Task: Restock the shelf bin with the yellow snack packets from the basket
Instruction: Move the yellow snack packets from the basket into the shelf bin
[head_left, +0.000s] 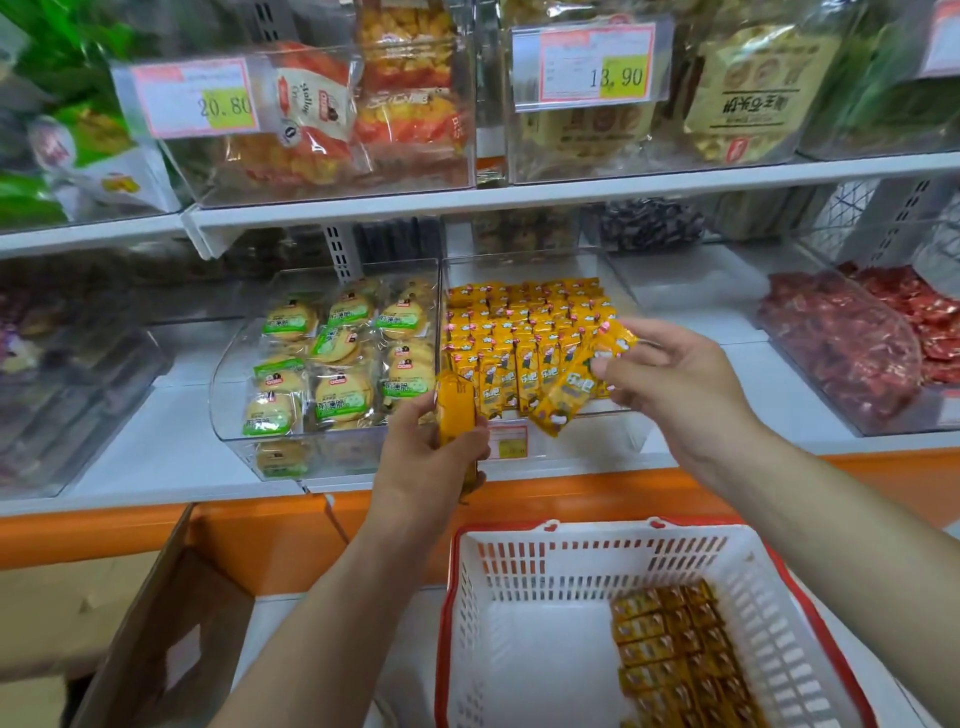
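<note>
A clear shelf bin (540, 441) on the middle shelf holds rows of yellow snack packets (511, 325). My left hand (426, 462) grips a stack of yellow packets (456, 410) in front of the bin's left front corner. My right hand (675, 374) pinches several yellow packets (576, 384), fanned out over the bin's front right part. Below, a white basket (524, 670) with a red rim has more yellow packets (675, 654) lying along its right side.
A clear bin of round biscuits in green-labelled wrappers (332, 364) stands left of the yellow one. A bin of red sweets (852, 343) sits at the right. An open cardboard box (171, 634) is at the lower left. An upper shelf (519, 200) with price tags overhangs the bins.
</note>
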